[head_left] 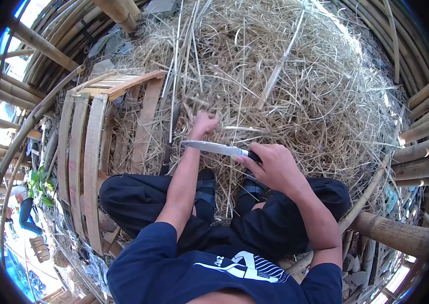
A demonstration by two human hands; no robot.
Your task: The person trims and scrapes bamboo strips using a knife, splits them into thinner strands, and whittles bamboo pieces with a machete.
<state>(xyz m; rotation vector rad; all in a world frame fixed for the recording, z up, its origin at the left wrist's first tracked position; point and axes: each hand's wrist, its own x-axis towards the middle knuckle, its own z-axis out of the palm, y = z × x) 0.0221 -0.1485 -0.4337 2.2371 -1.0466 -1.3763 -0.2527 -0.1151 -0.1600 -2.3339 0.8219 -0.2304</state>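
Note:
My right hand (pixel 276 164) grips the black handle of a knife (pixel 214 148). Its long pale blade points left and passes above my left forearm. Beyond the blade, my left hand (pixel 205 123) is down at the straw (pixel 295 106), fingers curled in. What those fingers hold, if anything, is too small to make out. Short light pieces of stalk (pixel 199 105) lie just past that hand. A long, narrow dark tool (pixel 172 129) rests on the straw to the left of my left forearm.
On the left stands a wooden slatted crate (pixel 92 147), beside my bent knee. Bamboo poles (pixel 417 152) wall both sides, and a thick bamboo pole (pixel 397 233) juts in at lower right. A split bamboo strip (pixel 275 78) lies on the straw. Outside, a person (pixel 26 210) shows at far left.

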